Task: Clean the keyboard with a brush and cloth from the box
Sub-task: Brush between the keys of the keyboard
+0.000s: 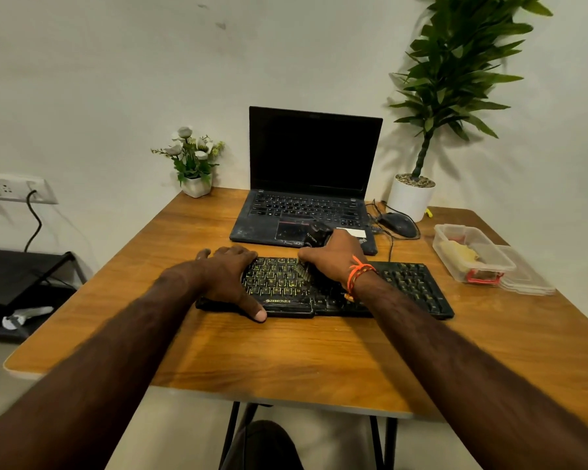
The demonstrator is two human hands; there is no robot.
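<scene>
A black keyboard [408, 286] with yellow-lit keys lies across the middle of the wooden table [286, 361]. My left hand [230, 278] rests on the keyboard's left end, fingers spread over the far edge and thumb on the front edge. My right hand [333, 262] grips a black brush [316, 235] by its handle; the bristles touch the keys near the keyboard's middle. A clear plastic box [472, 252] stands at the right with a yellowish cloth [460, 252] inside.
An open black laptop [306, 184] sits behind the keyboard. A black mouse [399, 224] with its cable lies to the laptop's right. The box's lid [526, 279] lies beside the box. A small flower pot [196, 185] and a tall potted plant [411, 198] stand at the back.
</scene>
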